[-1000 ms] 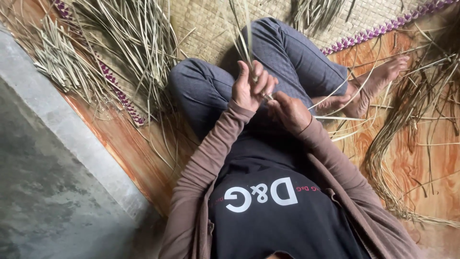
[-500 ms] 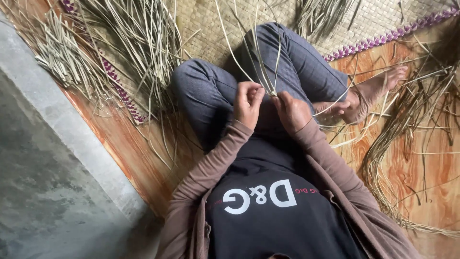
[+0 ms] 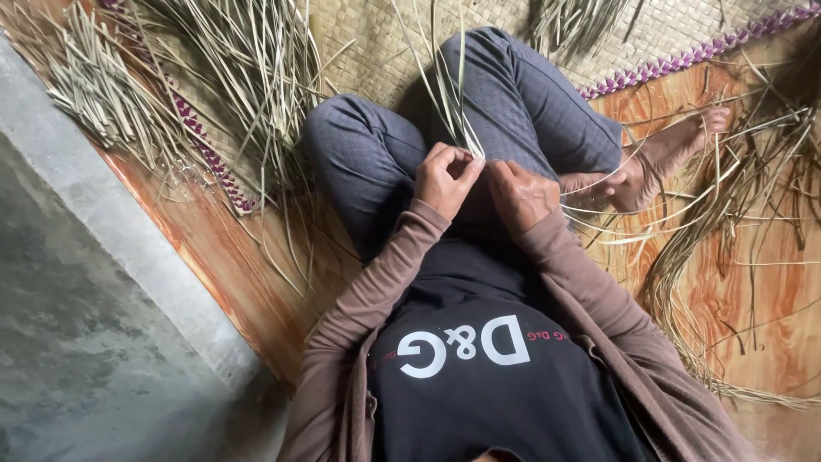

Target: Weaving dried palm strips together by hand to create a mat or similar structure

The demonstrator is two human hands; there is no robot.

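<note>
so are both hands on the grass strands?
Yes, the left hand and the right hand meet over the lap, pinching thin grass strands that rise between the knees.

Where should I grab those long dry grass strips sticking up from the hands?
Probably low down, just above where the left hand pinches the long strips against the right hand. There they bunch into one narrow bundle, while higher up they fan apart and look bendy. Come from above, over the knees, pinching the bundle from its sides.

Woven mat (image 3: 368,43) with purple edging (image 3: 684,60); grey concrete ledge (image 3: 111,231).
</note>
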